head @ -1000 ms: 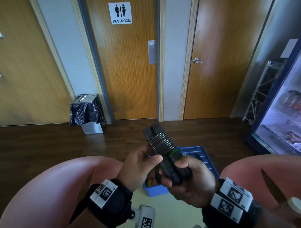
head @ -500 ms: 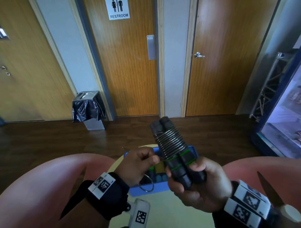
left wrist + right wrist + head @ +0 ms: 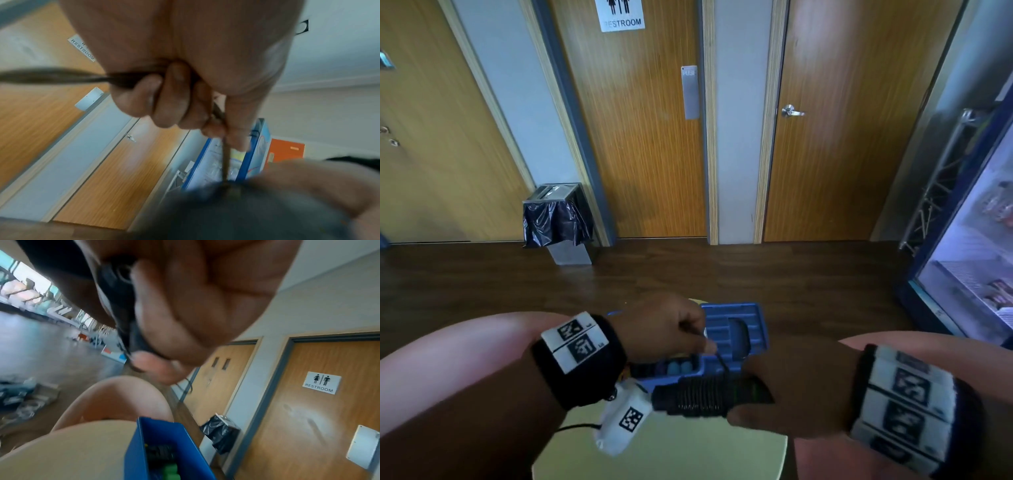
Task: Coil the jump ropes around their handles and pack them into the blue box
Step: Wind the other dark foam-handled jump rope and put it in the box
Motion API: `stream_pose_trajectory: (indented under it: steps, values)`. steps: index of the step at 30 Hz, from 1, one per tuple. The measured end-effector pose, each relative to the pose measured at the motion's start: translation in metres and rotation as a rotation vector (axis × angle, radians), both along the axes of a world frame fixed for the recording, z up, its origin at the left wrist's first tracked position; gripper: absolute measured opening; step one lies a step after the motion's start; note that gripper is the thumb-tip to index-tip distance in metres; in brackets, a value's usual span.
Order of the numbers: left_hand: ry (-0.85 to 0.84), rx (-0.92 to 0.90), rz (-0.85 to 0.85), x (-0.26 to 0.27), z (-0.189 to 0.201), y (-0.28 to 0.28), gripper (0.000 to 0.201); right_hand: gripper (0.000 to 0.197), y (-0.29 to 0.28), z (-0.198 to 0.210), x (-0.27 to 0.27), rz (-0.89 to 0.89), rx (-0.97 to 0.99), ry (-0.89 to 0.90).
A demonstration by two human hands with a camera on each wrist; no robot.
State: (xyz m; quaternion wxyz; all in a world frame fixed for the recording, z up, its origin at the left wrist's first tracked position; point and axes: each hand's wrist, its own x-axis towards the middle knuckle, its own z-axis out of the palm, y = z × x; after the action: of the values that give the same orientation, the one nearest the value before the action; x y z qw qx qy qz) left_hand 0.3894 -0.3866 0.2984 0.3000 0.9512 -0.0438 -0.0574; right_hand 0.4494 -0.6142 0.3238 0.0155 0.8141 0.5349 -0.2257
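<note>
My right hand (image 3: 774, 401) grips a pair of black jump-rope handles (image 3: 698, 397) with green rings, lying level and pointing left, rope coiled tightly round them. Seen from the right wrist, those handles (image 3: 121, 308) sit deep in my curled fingers. My left hand (image 3: 702, 339) hovers over the blue box (image 3: 753, 325) and pinches the loose rope end (image 3: 720, 359), which runs down taut to the coil. In the left wrist view the rope (image 3: 225, 159) passes through my curled fingers (image 3: 170, 104). The blue box (image 3: 164, 439) stands open with wound ropes inside.
The box sits on a small round pale table (image 3: 688, 452) between two pink chair backs (image 3: 448, 353). Beyond lie a dark wood floor, a lined bin (image 3: 556, 219) by the restroom door, and a glass-fronted fridge (image 3: 969, 274) at the right.
The handle bundle has swung from upright to level and dropped in front of the box. My left hand has moved up and right over the box, drawing the rope end taut.
</note>
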Motion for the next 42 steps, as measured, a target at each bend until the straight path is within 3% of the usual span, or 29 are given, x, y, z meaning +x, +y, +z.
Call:
stream_pose_trajectory:
  steps: [4,10,15,22,26,29,33,39,42]
  values:
    - [-0.207,0.035,0.189,0.009,-0.010,-0.036,0.036,0.046,0.006,-0.022,0.027,-0.153,0.094,-0.259]
    - [-0.388,0.037,0.422,0.009,-0.042,-0.082,0.028,0.060,0.012,-0.037,0.055,-0.400,0.232,-0.349]
    - [-0.394,0.119,0.442,0.010,-0.046,-0.086,0.024,0.074,0.008,-0.043,0.061,-0.376,0.294,-0.357]
    - [-0.408,-0.018,0.440,0.006,-0.060,-0.089,0.015,0.070,0.006,-0.050,0.074,-0.343,0.270,-0.347]
    - [-0.390,0.047,0.368,-0.002,-0.058,-0.089,0.038,0.070,-0.001,-0.063,0.108,-0.427,0.167,-0.369]
    - [-0.375,-0.027,0.358,-0.007,-0.049,-0.079,0.035,0.071,-0.014,-0.074,0.132,-0.488,0.111,-0.399]
    - [-0.440,-0.154,0.467,-0.010,-0.035,-0.063,0.011,0.072,-0.028,-0.086,0.145,-0.512,0.085,-0.420]
    - [-0.493,-0.284,0.615,-0.021,-0.013,-0.034,0.018,0.073,-0.046,-0.084,0.152,-0.566,0.072,-0.442]
    - [-0.415,-0.213,0.602,-0.012,-0.013,-0.033,0.014,0.073,-0.041,-0.076,0.136,-0.489,0.086,-0.425]
